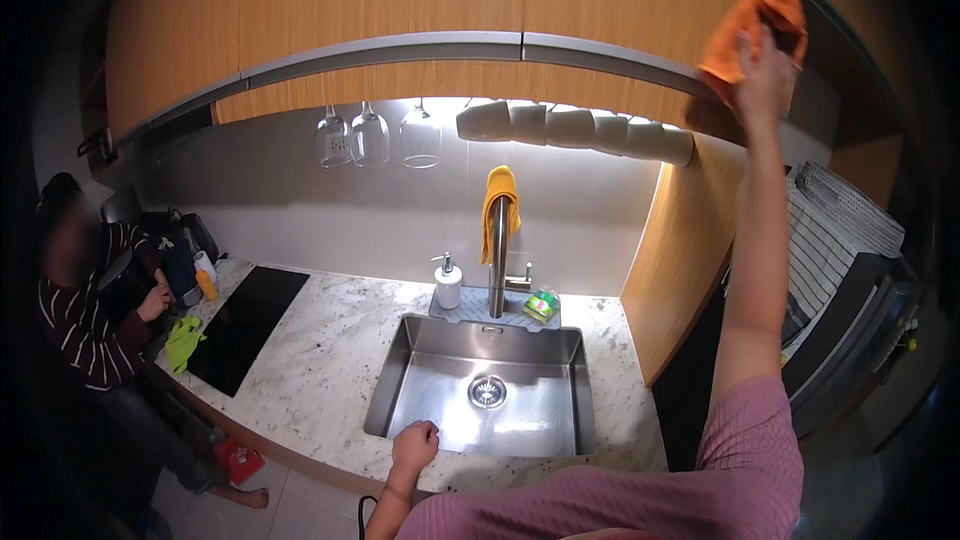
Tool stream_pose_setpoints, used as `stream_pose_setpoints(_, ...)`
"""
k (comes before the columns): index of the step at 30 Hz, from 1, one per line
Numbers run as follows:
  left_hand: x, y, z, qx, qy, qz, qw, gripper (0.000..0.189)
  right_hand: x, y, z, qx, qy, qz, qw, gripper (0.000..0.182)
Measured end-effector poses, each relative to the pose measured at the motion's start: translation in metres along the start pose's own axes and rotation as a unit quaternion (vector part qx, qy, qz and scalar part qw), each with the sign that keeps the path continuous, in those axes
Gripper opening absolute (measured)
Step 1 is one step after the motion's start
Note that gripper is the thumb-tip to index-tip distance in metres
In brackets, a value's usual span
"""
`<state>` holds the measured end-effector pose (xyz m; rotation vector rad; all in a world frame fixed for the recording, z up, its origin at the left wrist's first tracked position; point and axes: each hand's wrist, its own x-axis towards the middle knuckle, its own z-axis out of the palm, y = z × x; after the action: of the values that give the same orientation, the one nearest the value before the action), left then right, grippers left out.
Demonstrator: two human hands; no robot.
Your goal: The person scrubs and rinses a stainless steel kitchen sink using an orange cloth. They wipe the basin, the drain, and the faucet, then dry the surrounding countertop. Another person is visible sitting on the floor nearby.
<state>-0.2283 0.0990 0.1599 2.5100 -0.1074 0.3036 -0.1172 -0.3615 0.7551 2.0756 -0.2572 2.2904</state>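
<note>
My right hand [766,79] is raised high at the upper right, pressing an orange cloth [739,37] to the right end of the wooden upper cabinet [615,0]. Folds of the cloth hang around my fingers, and part of it hides the end of the metal handle strip [600,60]. Down at the front rim of the stainless steel sink [495,420], my left hand [416,445] rests with its fingers curled in. Nothing shows in that hand.
Stemmed glasses [420,139] and several mugs [570,126] hang below the cabinet. A yellow cloth [501,184] drapes over the faucet [497,262], near a soap dispenser [448,285] and a sponge packet [541,305]. Left, another person [90,315] stands beside the black cooktop [247,330] and a green cloth [182,345].
</note>
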Motion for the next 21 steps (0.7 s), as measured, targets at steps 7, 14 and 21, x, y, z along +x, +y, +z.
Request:
stream_pose_setpoints(7, -0.001, -0.002, -0.004, 0.020, -0.022, -0.007, 1.000, 0.016, -0.059, -0.218, 0.022, 0.239, 0.028, -0.098, 0.966, 0.044)
stream_pose_setpoints(14, 0.000, 0.009, -0.007, 0.018, -0.014, -0.028, 0.999, 0.015, -0.132, -0.309, 0.023, 0.313, 0.049, -0.415, 0.853, 0.041)
stream_pose_setpoints(21, -0.003, 0.001, -0.005, 0.017, -0.019, -0.032, 0.999, 0.017, -0.165, -0.182, 0.054, 0.298, 0.078, -0.259, 0.915, 0.049)
